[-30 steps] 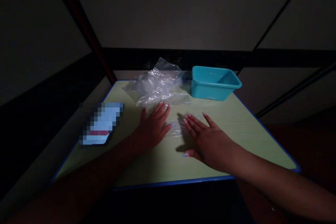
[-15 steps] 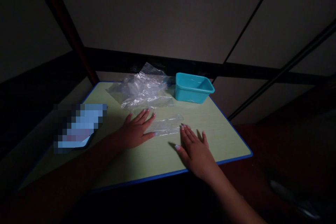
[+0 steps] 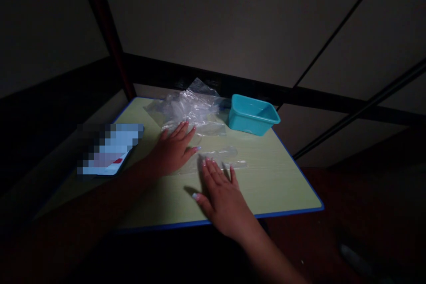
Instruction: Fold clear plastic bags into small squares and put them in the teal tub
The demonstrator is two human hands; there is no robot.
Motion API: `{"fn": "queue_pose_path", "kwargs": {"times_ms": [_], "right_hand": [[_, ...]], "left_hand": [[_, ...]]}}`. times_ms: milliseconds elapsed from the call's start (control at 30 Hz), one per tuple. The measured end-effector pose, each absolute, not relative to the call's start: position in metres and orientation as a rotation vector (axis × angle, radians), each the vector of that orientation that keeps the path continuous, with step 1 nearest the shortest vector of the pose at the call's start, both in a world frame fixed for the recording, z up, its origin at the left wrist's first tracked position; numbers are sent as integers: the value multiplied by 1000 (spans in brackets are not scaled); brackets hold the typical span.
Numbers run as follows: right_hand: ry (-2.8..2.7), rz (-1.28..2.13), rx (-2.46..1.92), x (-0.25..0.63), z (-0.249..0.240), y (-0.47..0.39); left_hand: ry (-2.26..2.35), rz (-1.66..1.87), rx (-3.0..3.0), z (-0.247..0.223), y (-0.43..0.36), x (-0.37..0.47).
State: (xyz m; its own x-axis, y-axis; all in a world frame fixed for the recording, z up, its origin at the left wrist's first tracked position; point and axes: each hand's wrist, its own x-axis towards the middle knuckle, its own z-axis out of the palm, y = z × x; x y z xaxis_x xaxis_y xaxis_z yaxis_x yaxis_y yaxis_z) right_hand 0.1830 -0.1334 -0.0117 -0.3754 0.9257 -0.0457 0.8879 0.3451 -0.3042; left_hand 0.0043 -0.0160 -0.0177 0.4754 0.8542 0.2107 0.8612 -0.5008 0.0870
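A flat piece of thin clear plastic (image 3: pixel 229 153) lies in the middle of the bench (image 3: pixel 282 186), with 2 narrow strips reaching to the right beyond the fingers. Its full outline is hard to make out, since it is see-through and partly covered.

The right hand (image 3: pixel 223 193) is palm down over the near side of this plastic, its 4 fingers stretched forward and its thumb held out to the left; it is unclenched and grasps nothing. Whether the whole palm presses down cannot be told. The left hand (image 3: pixel 175 148) is also palm down, fingers spread and free of any grip, at the left end of the flat piece. Its fingertips reach the near edge of a crumpled heap of clear plastic (image 3: pixel 196 108), though contact there is unclear.

The heap sits at the back of the bench, just beside a turquoise tub (image 3: pixel 251 124), which stands upright to its right with its open top showing. Near the left edge lies a phone (image 3: pixel 115 148), its lit screen blurred into blocks.

The bench has a pale yellow-green top and a blue rim (image 3: pixel 233 219). Behind it rises a dim panelled wall (image 3: pixel 216 22); at the lower right is a dark red floor (image 3: pixel 293 239).
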Motion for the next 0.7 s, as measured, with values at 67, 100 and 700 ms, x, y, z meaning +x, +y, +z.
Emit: {"fn": "queue_pose_path", "kwargs": {"times_ms": [67,100,700], "right_hand": [[-2506,461,-1606,173,-13,-130],[-2512,464,-1609,171,-14,-129],[-2071,69,-2203,281,-40,-125]], "left_hand": [[-1468,-319,-2718,-22,-17,3],[-1408,-288,-2768,-24,-18,2],[-1384,-824,-3039,-22,-18,9]]}}
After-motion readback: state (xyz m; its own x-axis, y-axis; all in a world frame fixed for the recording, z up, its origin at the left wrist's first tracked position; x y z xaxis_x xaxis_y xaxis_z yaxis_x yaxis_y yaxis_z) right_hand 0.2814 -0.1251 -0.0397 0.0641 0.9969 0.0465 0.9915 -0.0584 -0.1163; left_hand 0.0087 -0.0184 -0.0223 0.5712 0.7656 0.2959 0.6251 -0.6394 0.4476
